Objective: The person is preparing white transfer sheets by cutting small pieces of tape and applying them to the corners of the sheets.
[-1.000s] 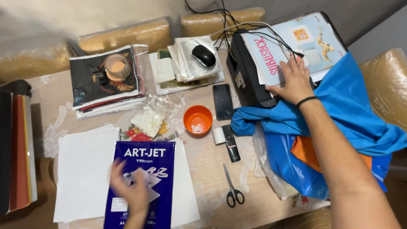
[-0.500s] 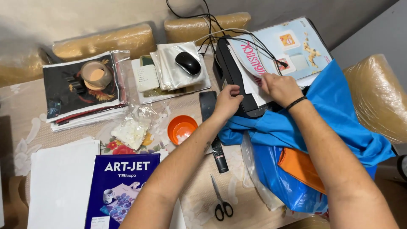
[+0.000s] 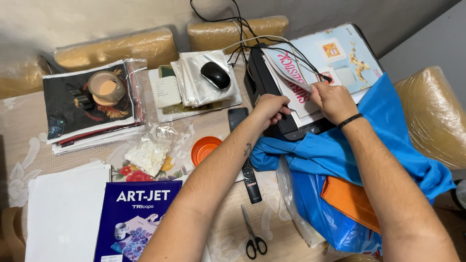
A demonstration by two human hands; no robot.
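Both hands at black printer (image 3: 272,104): right hand (image 3: 334,102) pinching printed sheet (image 3: 296,80), left hand (image 3: 270,107) fingers curled on casing. Advisable: lift sheet flat, clear of cables (image 3: 252,41).

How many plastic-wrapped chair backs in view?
3: one behind the table at upper left, one at top centre behind the mouse, one at the right edge beside the blue cloth. More may be hidden out of frame.

- Illumination: even, moderately bright, warm indoor light from above.
- Shadows: soft, short, falling beneath the forearms and the scissors (image 3: 252,237).
- Glare: mild sheen on plastic-wrapped cushions (image 3: 116,48), far side.
- Focus: sharp overall; slight wide-angle stretch at edges.
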